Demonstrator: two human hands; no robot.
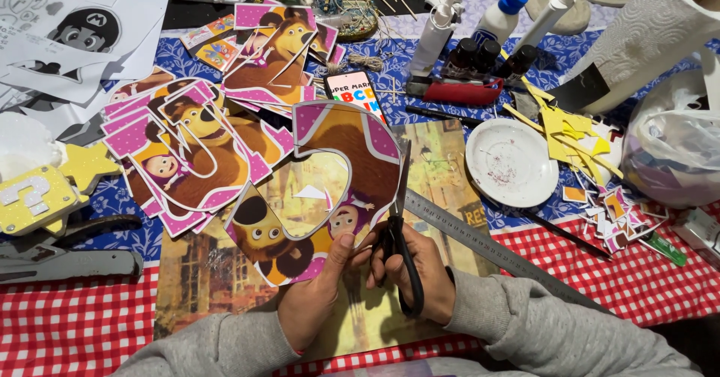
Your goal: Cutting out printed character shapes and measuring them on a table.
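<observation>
At the lower centre of the frame the left hand (311,298) pinches the bottom edge of a printed card cut-out (330,189) shaped like a curved numeral, while the right hand (420,276) is closed through the handles of black scissors (396,231) whose blades bite into its right edge. The cut-out looks light, thin and bendy, easily creased, so it is best held by its edge close to the cut. It stands raised over a picture board (442,175), beside a steel ruler (487,246).

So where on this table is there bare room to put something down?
Bare checked cloth lies at lower left, below the grey tool, and at lower right, below the metal ruler. The white plate is nearly bare. Elsewhere is crowded: printed cutouts upper left, bottles and paper scraps to the right.
</observation>
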